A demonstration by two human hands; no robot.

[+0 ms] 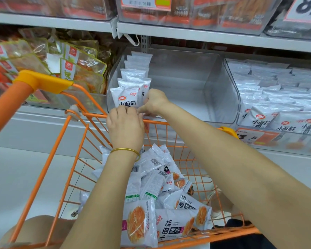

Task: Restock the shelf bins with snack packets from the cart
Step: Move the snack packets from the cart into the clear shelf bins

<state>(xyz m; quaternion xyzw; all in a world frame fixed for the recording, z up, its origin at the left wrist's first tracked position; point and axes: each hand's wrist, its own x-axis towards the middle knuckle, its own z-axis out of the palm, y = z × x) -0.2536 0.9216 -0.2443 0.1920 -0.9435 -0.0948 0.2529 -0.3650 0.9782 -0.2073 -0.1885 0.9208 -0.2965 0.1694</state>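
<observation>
A clear plastic shelf bin (221,97) holds a single row of upright white snack packets (133,83) along its left wall; the rest of the bin is bare. Both my hands meet at the bin's front left corner. My left hand (126,126), with a gold bangle on the wrist, and my right hand (153,102) both pinch the frontmost white packet (126,97), which stands upright at the head of the row. Below my arms, the orange wire cart (75,141) holds a loose pile of several white snack packets (162,194).
To the right, a neighbouring clear bin (276,97) is full of the same white packets, with an orange price tag (253,137) under it. To the left, a bin of brown-and-green packets (75,69). A shelf (205,35) with more bins runs overhead. The cart's handle (41,81) stands at left.
</observation>
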